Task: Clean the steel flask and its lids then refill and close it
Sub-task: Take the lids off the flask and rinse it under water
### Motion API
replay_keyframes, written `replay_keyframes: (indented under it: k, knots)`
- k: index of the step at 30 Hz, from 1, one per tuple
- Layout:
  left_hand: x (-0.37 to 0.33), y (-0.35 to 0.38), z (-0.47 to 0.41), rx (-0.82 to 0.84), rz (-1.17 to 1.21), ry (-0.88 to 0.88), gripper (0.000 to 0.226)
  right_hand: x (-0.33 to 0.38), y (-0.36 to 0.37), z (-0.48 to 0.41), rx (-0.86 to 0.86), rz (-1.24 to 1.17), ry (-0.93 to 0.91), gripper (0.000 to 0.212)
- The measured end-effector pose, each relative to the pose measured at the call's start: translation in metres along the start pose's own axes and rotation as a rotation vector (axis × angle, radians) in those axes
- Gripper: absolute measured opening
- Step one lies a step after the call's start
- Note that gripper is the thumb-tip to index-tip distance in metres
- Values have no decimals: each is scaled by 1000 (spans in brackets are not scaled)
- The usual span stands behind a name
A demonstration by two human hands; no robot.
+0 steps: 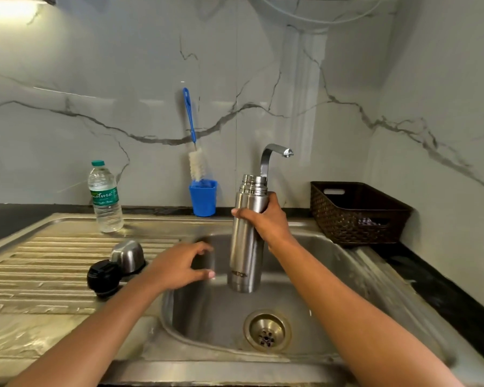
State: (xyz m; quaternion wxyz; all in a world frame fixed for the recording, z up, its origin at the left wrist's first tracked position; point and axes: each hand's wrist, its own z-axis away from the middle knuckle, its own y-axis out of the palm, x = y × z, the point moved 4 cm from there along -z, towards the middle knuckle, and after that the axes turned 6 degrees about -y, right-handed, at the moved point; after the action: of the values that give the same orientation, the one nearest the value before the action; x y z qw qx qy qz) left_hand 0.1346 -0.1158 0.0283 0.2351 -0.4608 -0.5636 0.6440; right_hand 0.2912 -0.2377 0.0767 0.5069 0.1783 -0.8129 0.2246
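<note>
My right hand [266, 219] is wrapped round the upper body of the steel flask [245, 247], fingers curled across its front and thumb up its right side, holding it upright in the centre of the frame above the sink basin [207, 317]. The flask is a slim brushed-steel cylinder with dark lettering near its base; its ridged neck is bare, with no lid on it, and stands in front of the stem of the chrome tap [271, 156]. My left hand [179, 266] hangs just left of the flask over the basin's edge, fingers spread and loose, holding nothing. Both lids lie on the ribbed drainboard [53, 261] at centre left: the domed steel cap [127, 255] and, touching it, the black stopper [104, 277]. Behind them stands a plastic water bottle [106, 196]; a bottle brush [193, 141] stands in a blue cup [203, 198] against the wall.
</note>
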Motion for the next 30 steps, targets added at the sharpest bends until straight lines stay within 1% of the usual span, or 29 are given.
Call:
replay_keyframes:
  k: [1, 2, 6, 8, 11, 14, 16, 23, 30]
  knots:
    - [9, 0, -2, -14, -71, -47, 71, -6, 1, -1, 23, 83, -14, 70]
    - [16, 0, -4, -20, -125, -96, 66, -11, 1, -1, 41, 145, -30, 70]
    - [28, 0, -8, -29, -222, -225, 62, -31, 1, 4, 111, 307, -70, 76]
    - [32, 7, -8, 21, -244, -264, 65, -39, 3, 7, 160, 414, -114, 81]
    - [41, 19, -7, 111, -263, -298, 75, -47, 8, 13, 251, 658, -206, 89]
    - [46, 22, -8, 137, -277, -296, 79, -55, 14, 16, 367, 883, -258, 92]
    - [46, 23, -8, 150, -291, -294, 80, -61, 17, 18, 438, 982, -260, 95]
    - [53, 24, -10, 184, -313, -258, 67, -75, 24, 23, 544, 1155, -288, 98]
    - [55, 25, -9, 192, -304, -258, 67, -78, 31, 30, 609, 1247, -351, 98]
